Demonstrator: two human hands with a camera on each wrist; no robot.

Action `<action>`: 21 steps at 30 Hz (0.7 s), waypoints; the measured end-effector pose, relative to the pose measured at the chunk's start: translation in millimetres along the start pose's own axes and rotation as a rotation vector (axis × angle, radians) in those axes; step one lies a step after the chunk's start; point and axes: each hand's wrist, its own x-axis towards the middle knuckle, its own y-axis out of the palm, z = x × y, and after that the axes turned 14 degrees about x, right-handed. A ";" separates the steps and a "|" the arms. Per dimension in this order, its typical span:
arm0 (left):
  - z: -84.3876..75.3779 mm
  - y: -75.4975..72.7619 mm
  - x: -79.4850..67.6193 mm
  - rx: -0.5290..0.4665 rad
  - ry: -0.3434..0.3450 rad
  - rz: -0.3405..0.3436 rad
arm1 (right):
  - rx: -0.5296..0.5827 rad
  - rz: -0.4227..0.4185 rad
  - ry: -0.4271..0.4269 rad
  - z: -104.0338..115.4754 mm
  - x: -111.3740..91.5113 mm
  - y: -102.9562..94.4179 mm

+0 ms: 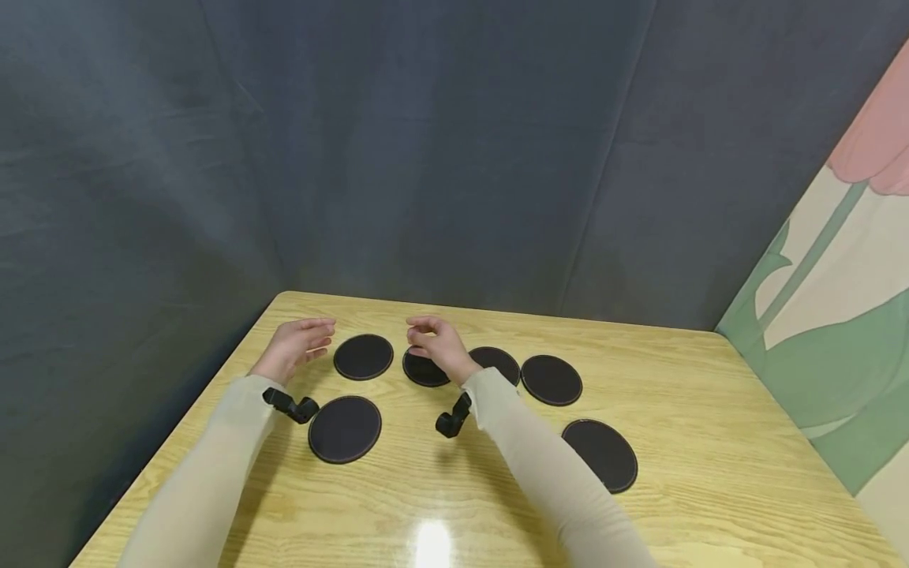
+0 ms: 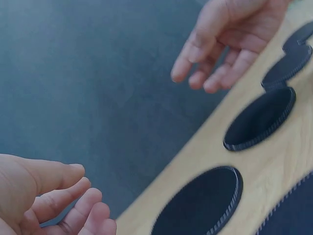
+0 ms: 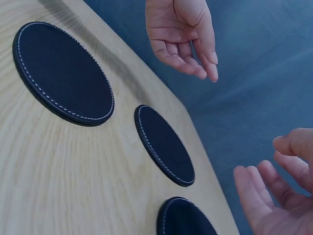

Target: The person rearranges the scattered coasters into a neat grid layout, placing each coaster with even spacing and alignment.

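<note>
My left hand (image 1: 297,347) hovers above the table's far left part, fingers loosely bent and holding nothing. Just to its right lies a round black coaster (image 1: 364,356), and nearer to me is another black coaster (image 1: 345,430). My right hand (image 1: 439,345) is raised over a third coaster (image 1: 420,372), partly hiding it; the fingers are relaxed with nothing between them. In the right wrist view pale stitching runs around the rim of a coaster (image 3: 63,73). Both hands appear there apart from the coasters, the left one (image 3: 183,39) at the top.
Further right on the wooden table (image 1: 710,442) lie a coaster (image 1: 551,380), one beside it (image 1: 497,363) partly behind my right wrist, and one nearer me (image 1: 602,455) beside my right sleeve. A dark curtain (image 1: 440,158) hangs behind and left; floral fabric (image 1: 838,331) is at right.
</note>
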 end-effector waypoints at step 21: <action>23.4 9.4 26.1 0.058 -0.120 0.018 | -0.087 0.004 0.241 -16.8 17.6 27.5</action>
